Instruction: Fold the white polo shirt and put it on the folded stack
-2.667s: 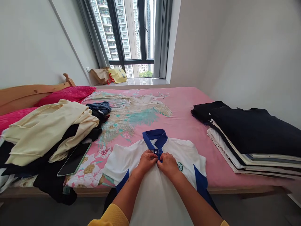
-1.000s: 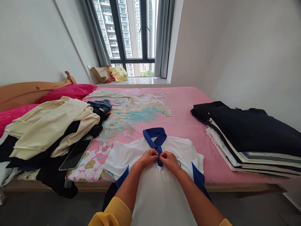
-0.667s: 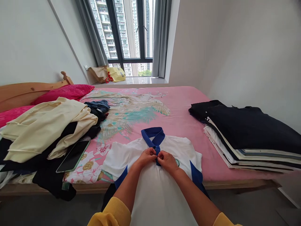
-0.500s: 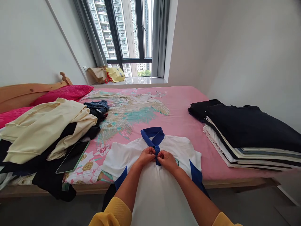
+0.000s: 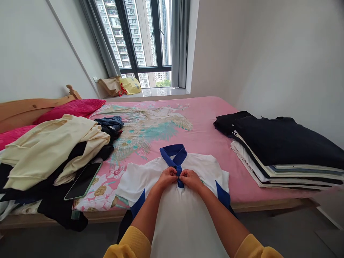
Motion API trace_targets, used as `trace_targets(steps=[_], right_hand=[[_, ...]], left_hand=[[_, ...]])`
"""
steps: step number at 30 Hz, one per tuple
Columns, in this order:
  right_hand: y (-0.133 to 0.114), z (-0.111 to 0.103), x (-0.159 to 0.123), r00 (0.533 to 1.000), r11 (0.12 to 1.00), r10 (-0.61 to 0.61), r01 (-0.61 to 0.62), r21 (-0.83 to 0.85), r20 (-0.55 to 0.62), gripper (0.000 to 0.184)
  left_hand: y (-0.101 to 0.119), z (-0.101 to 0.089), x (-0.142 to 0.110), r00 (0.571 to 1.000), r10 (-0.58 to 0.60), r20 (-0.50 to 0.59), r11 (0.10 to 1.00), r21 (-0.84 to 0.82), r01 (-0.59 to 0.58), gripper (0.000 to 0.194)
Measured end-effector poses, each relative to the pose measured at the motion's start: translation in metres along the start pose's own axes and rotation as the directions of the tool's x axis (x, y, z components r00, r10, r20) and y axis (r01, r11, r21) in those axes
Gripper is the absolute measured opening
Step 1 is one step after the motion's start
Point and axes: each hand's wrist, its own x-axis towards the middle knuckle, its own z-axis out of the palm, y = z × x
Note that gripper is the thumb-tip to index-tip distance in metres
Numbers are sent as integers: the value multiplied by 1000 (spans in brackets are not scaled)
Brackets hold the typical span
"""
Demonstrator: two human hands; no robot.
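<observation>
A white polo shirt with a blue collar and blue side panels [image 5: 185, 215] lies face up at the near edge of the pink floral-printed bed [image 5: 209, 129], its hem hanging over the side. The left hand [image 5: 168, 177] and right hand [image 5: 191, 178] are closed, each pinching one side of the shirt's blue placket [image 5: 179, 176] just below the collar. The shirt's chest badge is hidden; no writing is legible. A black smartphone [image 5: 83, 176] lies beside a heap of unfolded cream and black clothes [image 5: 51, 154]; a stack of folded dark and white garments [image 5: 279, 150] sits right.
</observation>
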Motion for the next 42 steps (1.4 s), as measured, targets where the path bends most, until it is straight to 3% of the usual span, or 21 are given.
trace_targets(steps=[7, 15, 19, 23, 26, 28, 30, 33, 37, 42], right_hand=[[-6, -6, 8, 960, 967, 154, -195, 163, 235, 9], [-2, -10, 11, 949, 953, 145, -210, 217, 281, 12], [-2, -9, 8, 974, 962, 128, -168, 214, 189, 19], [-6, -1, 2, 993, 980, 108, -99, 172, -40, 32], [-14, 9, 3, 956, 999, 22, -36, -40, -291, 38], [-20, 15, 6, 922, 966, -85, -16, -257, -377, 39], [-25, 18, 11, 923, 915, -137, -21, -404, -359, 35], [-28, 18, 18, 944, 880, -89, -75, -469, -318, 22], [-21, 13, 20, 944, 920, -36, -97, -380, -327, 12], [-11, 11, 11, 946, 957, -16, -80, -280, -325, 14]], left_hand=[[-7, 3, -1, 993, 99, -60, 988, 128, -91, 26], [-10, 11, -14, 936, 302, -182, 882, 425, -202, 16], [-14, 15, -18, 902, 380, -206, 823, 520, -228, 9], [-16, 17, -20, 867, 442, -229, 779, 577, -245, 3], [-17, 16, -20, 835, 482, -265, 762, 597, -251, 9], [-18, 15, -19, 814, 499, -297, 760, 601, -246, 13], [-19, 13, -18, 799, 503, -328, 763, 603, -233, 16], [-20, 12, -16, 790, 502, -353, 761, 614, -210, 18], [-17, 14, -12, 808, 495, -320, 730, 658, -187, 20], [-8, 17, -3, 849, 422, -319, 698, 711, -79, 19]])
